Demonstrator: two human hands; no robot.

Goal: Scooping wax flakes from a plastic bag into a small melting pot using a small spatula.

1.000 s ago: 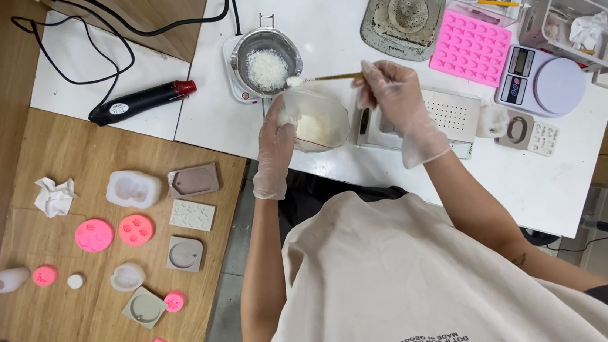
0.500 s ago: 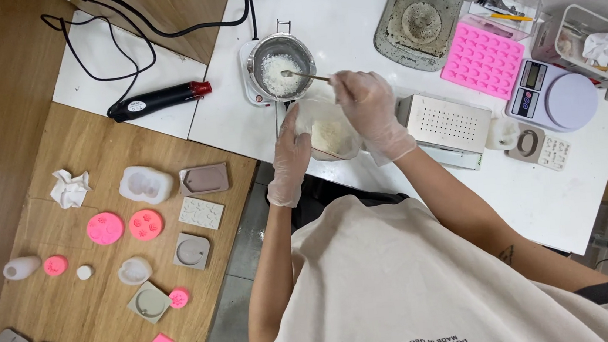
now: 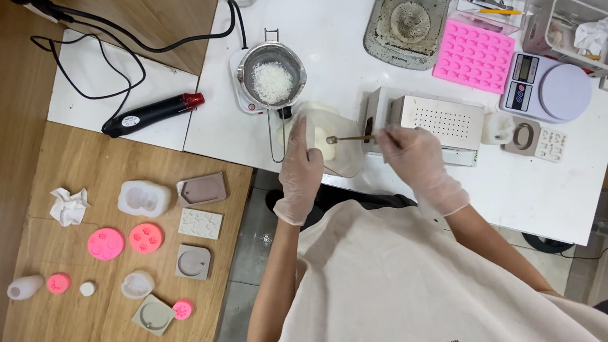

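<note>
My left hand (image 3: 299, 171), in a thin clear glove, grips the edge of a clear plastic bag (image 3: 331, 146) holding white flakes, at the near edge of the white table (image 3: 335, 27). My gloved right hand (image 3: 414, 157) holds a small metal spoon (image 3: 349, 139) by its handle, its bowl lying over the open mouth of the bag. Just beyond the bag a metal pot (image 3: 270, 68) with white flakes in it sits on a small white hot plate (image 3: 242, 88).
A white perforated box (image 3: 440, 119), a digital scale (image 3: 543, 87), a pink mould tray (image 3: 473, 56) and a white basket (image 3: 588, 36) lie to the right. A black heat gun (image 3: 150, 113) lies left. The low wooden board (image 3: 103, 250) carries several pink, grey and clear silicone moulds.
My right hand has drawn the spoon back from the pot to the mouth of the bag. The left hand keeps its hold on the bag.
</note>
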